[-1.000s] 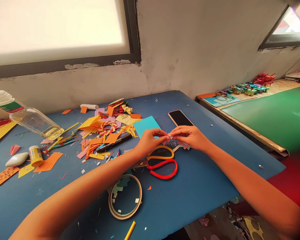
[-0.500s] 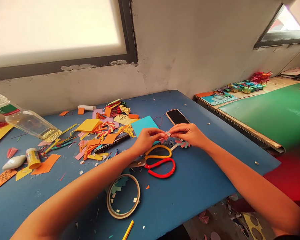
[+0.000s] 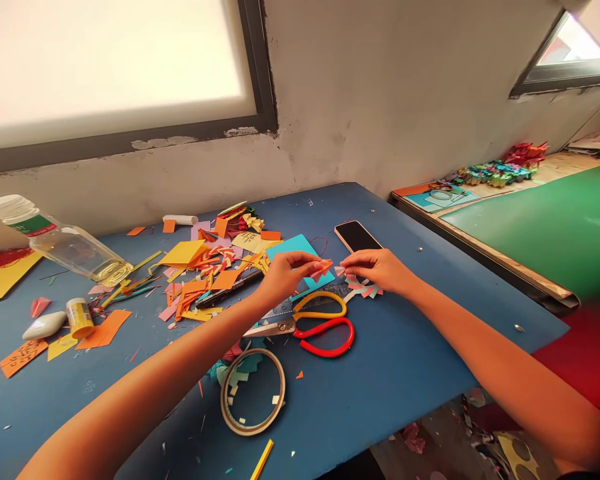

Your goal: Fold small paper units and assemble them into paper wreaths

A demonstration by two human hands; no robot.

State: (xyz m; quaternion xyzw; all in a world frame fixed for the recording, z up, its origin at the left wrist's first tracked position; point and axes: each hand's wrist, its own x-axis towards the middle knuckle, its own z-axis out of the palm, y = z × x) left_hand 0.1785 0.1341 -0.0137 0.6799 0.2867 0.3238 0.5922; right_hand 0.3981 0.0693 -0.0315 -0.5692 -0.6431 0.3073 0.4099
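My left hand (image 3: 293, 272) pinches a small folded orange-pink paper piece (image 3: 322, 268) over the blue table (image 3: 390, 373). Facing it across a narrow gap, my right hand (image 3: 375, 267) grips the end of a pink and light-blue folded paper chain (image 3: 363, 287), which hangs below the fingers. Scissors (image 3: 325, 327) with one yellow and one red handle lie just below both hands. A blue paper sheet (image 3: 295, 248) is partly hidden behind my left hand. The phone (image 3: 359, 237) rests behind my right hand.
Coloured paper scraps (image 3: 225, 279), a black marker (image 3: 230, 291) and a tilted clear bottle (image 3: 80, 247) are on the left. A tape roll (image 3: 223, 393) lies in front. A green-topped table (image 3: 540, 213) stands at the right, beyond a gap.
My hands have moved slightly apart, opening a gap between the paper pieces they hold. The orange-pink piece in my left hand now shows more clearly. The view has shifted a little.
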